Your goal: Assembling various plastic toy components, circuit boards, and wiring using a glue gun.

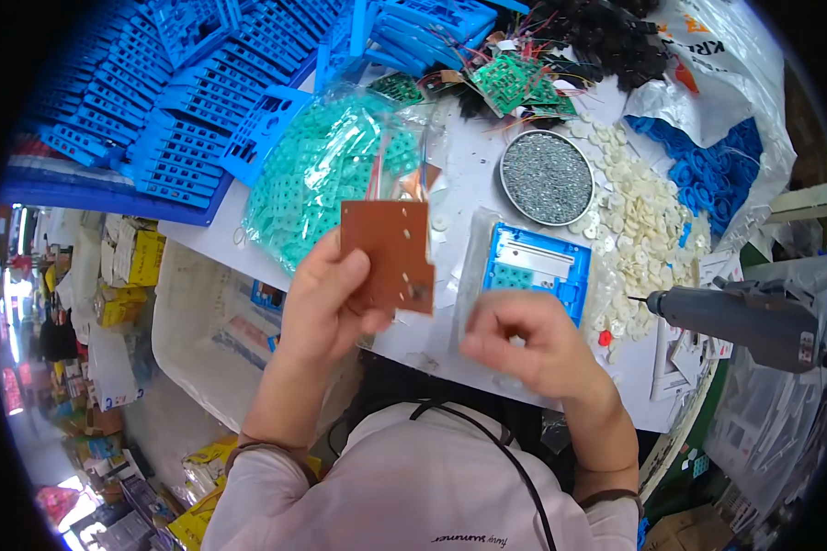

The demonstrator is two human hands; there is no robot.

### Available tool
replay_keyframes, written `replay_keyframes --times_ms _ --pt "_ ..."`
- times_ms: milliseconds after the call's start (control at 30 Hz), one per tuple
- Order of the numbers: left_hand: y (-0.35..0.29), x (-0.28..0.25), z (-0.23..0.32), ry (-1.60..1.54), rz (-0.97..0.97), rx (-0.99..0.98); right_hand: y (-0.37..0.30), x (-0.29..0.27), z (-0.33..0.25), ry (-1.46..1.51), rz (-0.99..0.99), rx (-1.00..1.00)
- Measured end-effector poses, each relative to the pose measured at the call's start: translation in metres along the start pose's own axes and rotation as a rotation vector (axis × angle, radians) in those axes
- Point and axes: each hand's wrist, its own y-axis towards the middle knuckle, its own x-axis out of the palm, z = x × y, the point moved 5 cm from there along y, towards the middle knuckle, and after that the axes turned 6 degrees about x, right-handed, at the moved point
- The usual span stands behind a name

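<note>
Between the thumb and fingers of my left hand [326, 294] is a brown circuit board [386, 253], held up above the table with a notch at its right edge. My right hand [533, 344] hovers at the near end of a blue plastic housing [579, 266]. Its fingers are curled in with the thumb against them; whether something small is pinched there is hidden. The housing lies open side up and contains teal rubber button pads [513, 276] and a pale strip [533, 253]. Beyond the board rests a clear bag of teal rubber pads [312, 174].
A round tin of small screws [548, 177] stands amid cream plastic discs [634, 230]. Blue housings [184, 147] are stacked far left. Green circuit boards with wires [515, 83] lie at the back. An electric screwdriver [735, 317] juts in from the right; a white bin [193, 312] sits left.
</note>
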Motion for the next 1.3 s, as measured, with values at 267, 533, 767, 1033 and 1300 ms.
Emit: replay_keyframes --times_ms 267,533,767,1033,1300 --pt "-0.006 -0.012 -0.027 -0.413 0.020 -0.266 0.013 -0.012 -0.019 -0.078 0.341 -0.368" --pt "-0.012 -0.006 -0.042 -0.780 -0.093 -0.455 0.034 0.010 -0.043 -0.629 0.561 -0.651" --pt "-0.013 -0.002 -0.048 -0.749 -0.120 -0.434 0.058 0.023 -0.042 -0.843 0.676 -0.830" --pt "-0.010 -0.020 -0.044 -0.813 0.029 -0.246 0.037 0.022 -0.022 -0.590 0.413 -0.604" --pt "-0.005 -0.020 -0.035 -0.758 -0.132 -0.110 0.011 0.003 -0.019 -0.059 0.271 -0.052"
